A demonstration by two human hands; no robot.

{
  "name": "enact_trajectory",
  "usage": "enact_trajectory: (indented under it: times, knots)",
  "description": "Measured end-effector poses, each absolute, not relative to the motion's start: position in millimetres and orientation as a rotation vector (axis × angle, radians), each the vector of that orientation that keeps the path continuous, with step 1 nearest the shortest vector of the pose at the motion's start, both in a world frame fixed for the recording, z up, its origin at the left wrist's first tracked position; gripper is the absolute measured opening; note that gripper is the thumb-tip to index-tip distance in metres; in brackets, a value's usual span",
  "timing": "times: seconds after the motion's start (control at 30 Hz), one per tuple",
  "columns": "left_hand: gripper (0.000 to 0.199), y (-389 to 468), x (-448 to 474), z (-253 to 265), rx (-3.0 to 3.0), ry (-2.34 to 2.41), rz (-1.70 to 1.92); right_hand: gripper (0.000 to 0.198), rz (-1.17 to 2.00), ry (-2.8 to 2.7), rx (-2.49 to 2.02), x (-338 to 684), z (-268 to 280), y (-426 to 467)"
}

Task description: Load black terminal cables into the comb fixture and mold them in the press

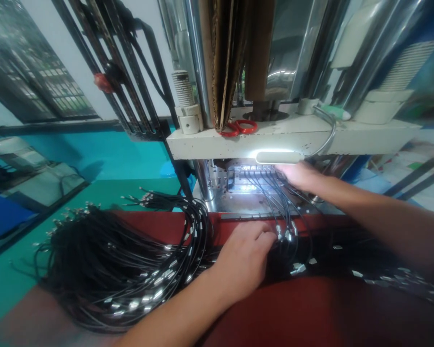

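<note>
Closest in the head view is the left forearm [177, 311], over a red table [292, 313]. The left hand [244, 255] curls its fingers narrowly beside black cables [286, 211]; whether it pinches any cannot be told. Ahead of it, these cables reach a metal block [243, 184], near the right hand [298, 174], its fingertips and grip hidden by a lamp [279, 157]. A cable pile [94, 255] lies left of the left hand.

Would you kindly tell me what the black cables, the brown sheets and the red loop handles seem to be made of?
Black cables: probably plastic or rubber sheathing, smooth and semi-glossy, judging by the highlights. Brown sheets: likely matte corrugated cardboard, given the wavy edge. Red loop handles: apparently glossy plastic, from their bright, even colour.
</note>
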State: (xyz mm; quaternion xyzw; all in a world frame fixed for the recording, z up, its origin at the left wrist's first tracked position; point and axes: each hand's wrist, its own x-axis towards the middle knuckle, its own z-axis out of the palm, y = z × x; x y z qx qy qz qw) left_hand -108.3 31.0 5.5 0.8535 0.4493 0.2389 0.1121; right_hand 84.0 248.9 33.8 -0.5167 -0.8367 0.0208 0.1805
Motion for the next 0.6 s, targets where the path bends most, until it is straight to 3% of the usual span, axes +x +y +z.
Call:
enact_trajectory:
  times: [0.13,0.3,0.4,0.6]
  knots:
    - [0.032,31,-112,9,2.488,1.37,0.739,0.022,0.047,-2.487,-1.224,104,48,185]
    - [0.037,42,-122,35,2.53,1.457,0.653,0.043,0.659,-2.494,-0.857,125,55,90]
    - [0.035,82,-121,51,2.605,1.403,0.566,0.048,0.607,-2.384,-0.932,124,45,70]
    - [0.029,204,-94,45,2.486,1.356,0.567,0.039,0.375,-2.458,-0.832,116,17,63]
